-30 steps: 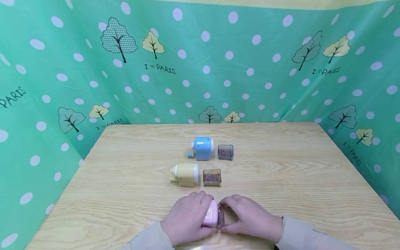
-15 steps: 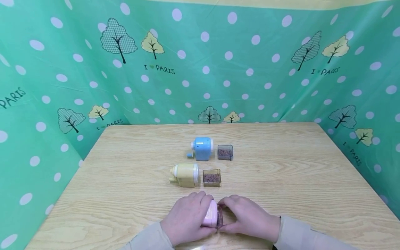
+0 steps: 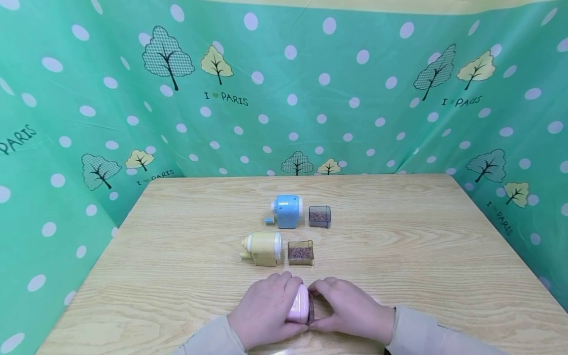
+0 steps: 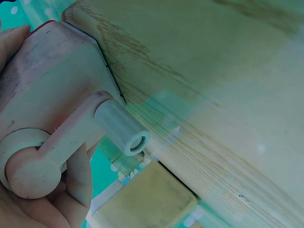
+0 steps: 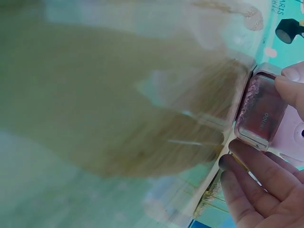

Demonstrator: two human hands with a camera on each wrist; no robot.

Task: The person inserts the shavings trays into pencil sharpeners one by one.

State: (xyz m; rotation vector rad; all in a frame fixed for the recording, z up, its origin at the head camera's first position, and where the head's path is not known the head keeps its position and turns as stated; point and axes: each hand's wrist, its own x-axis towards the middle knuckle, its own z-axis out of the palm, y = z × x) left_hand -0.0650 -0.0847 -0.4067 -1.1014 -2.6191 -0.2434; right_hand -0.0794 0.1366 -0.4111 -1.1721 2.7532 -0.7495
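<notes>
Table [image 3: 412,246]: near side, L hand [image 3: 259,313] wrapped round pink sharpener [image 3: 300,305], R hand [image 3: 355,311] facing it. Yellow sharpener [image 3: 266,249] & blue sharpener [image 3: 288,211] stand beyond. Bins: pink bin [image 5: 266,118] mostly in, prob., pinched by R hand; yellow bin [image 3: 301,262] & blue bin [image 3: 319,224] out, just beside resp. sharpeners. Shavings [image 5: 250,96] might spill if R pushes skewed & bin jams, or L grip slackens & sharpener skids.
</notes>
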